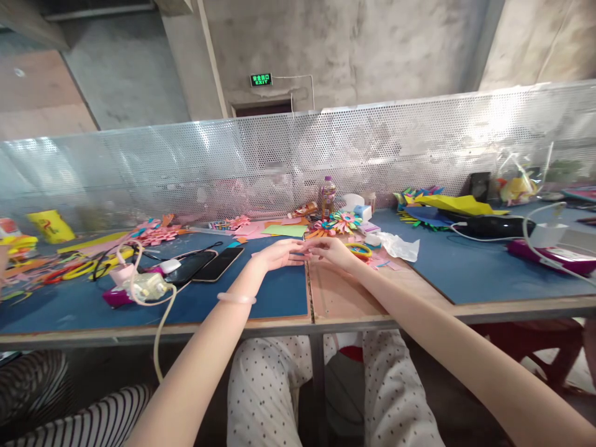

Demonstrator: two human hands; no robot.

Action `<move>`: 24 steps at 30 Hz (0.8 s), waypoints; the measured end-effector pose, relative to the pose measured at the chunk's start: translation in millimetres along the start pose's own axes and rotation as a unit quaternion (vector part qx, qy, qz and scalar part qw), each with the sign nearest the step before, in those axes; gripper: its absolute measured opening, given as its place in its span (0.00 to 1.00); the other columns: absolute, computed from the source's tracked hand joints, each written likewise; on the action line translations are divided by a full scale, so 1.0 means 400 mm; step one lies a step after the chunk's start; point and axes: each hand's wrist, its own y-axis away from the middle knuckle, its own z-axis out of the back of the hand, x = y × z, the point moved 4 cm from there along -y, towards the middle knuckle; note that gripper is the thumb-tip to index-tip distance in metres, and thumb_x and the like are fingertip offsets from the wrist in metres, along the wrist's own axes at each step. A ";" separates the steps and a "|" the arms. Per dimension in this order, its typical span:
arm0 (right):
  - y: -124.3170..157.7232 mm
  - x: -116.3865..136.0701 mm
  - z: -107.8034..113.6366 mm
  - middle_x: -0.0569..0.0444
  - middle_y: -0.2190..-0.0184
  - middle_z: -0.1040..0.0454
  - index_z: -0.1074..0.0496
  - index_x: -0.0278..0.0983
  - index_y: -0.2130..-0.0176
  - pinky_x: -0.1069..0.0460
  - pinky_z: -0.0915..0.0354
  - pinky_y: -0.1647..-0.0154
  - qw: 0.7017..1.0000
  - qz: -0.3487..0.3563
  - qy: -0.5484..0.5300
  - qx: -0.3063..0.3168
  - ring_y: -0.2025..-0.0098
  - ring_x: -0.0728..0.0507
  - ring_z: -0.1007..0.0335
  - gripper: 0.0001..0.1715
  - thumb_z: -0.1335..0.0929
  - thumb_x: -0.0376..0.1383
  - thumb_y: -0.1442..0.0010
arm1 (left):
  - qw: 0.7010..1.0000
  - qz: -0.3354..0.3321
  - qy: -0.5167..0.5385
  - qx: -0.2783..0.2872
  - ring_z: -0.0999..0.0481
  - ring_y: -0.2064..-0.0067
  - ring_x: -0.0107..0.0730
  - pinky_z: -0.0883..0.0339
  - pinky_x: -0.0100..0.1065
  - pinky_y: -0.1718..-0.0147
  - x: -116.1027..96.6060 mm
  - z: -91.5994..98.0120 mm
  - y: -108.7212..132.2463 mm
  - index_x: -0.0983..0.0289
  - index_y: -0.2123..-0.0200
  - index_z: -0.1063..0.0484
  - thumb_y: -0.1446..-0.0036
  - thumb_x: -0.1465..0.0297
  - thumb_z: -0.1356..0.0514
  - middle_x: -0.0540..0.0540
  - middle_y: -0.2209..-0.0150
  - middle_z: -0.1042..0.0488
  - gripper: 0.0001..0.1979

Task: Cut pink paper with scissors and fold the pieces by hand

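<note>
Above the seam of the table, my left hand [280,253] and my right hand [333,252] meet at the fingertips. The left hand's thumb and index finger look pinched together, its other fingers loosely stretched. My right hand is bent in a pinch against them. Something small and pinkish may be between the fingertips, but it blends with the skin and I cannot make it out. Just beyond lie a green paper sheet [285,230], pink paper pieces [254,231] and a multicoloured paper flower [345,222]. Close to the right hand is a yellow roll of tape [359,251].
A black phone [218,264] and a power strip with plugs [139,287] lie to the left. Behind stand a purple-capped bottle [328,195] and a perforated metal screen [223,167]. Crumpled white tissue [398,246] and a black case [494,226] lie to the right.
</note>
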 end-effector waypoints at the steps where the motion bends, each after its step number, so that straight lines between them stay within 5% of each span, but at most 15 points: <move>1: -0.001 -0.004 0.003 0.50 0.66 0.24 0.25 0.34 0.62 0.55 0.35 0.71 1.000 -0.008 0.000 -0.012 0.68 0.47 0.30 0.17 0.33 0.43 0.48 | 1.000 -0.006 -0.004 -0.001 0.24 0.59 0.37 0.35 0.41 0.55 -0.002 -0.002 0.002 0.66 0.55 0.33 0.52 0.71 0.37 0.64 0.59 0.26 0.19; 15: 0.001 -0.007 0.006 0.50 0.67 0.24 0.24 0.34 0.64 0.55 0.33 0.70 0.997 -0.041 -0.044 -0.045 0.68 0.48 0.30 0.21 0.33 0.48 0.49 | 0.975 -0.126 -0.160 -0.083 0.25 0.61 0.37 0.35 0.36 0.58 -0.053 -0.035 0.019 0.69 0.66 0.26 0.56 0.64 0.35 0.61 0.65 0.24 0.16; 24: 0.000 -0.011 0.009 0.51 0.72 0.25 0.25 0.32 0.67 0.53 0.32 0.67 0.992 -0.033 -0.103 -0.062 0.70 0.48 0.31 0.17 0.32 0.44 0.49 | 0.964 -0.157 -0.187 -0.109 0.25 0.64 0.34 0.34 0.37 0.61 -0.040 -0.018 0.005 0.67 0.57 0.33 0.57 0.61 0.35 0.60 0.65 0.24 0.24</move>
